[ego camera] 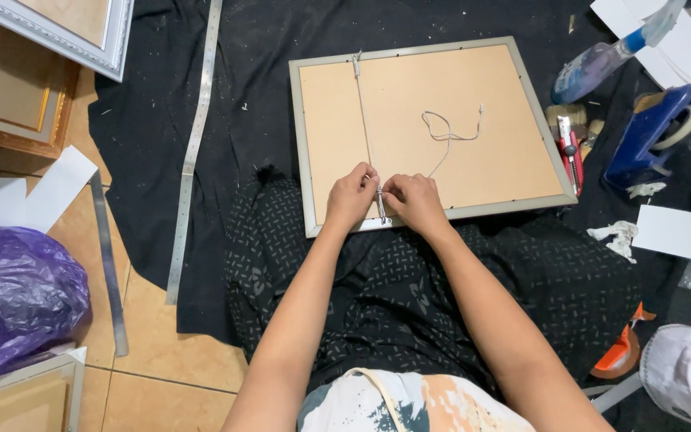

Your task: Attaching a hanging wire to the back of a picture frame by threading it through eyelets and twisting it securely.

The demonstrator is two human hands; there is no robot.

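Observation:
A picture frame (pixel 537 144) lies face down on black cloth, its tan backing board up and its rim pale grey. A thin white cord (pixel 448 132) runs from a fastener at the top rim down to the bottom rim, and its loose end curls over the middle of the board. My left hand (pixel 351 196) and my right hand (pixel 414 200) meet at the bottom rim, both pinching the cord where it passes a small metal fastener (pixel 381 206). The fingertips hide the knot.
A long metal ruler (pixel 193 144) lies left of the frame on the black cloth (pixel 153 160). At the right are a spray bottle (pixel 601 62), a blue tape dispenser (pixel 656 128), a red utility knife (pixel 573 156) and paper scraps. A purple bag (pixel 13 296) and other frames sit at left.

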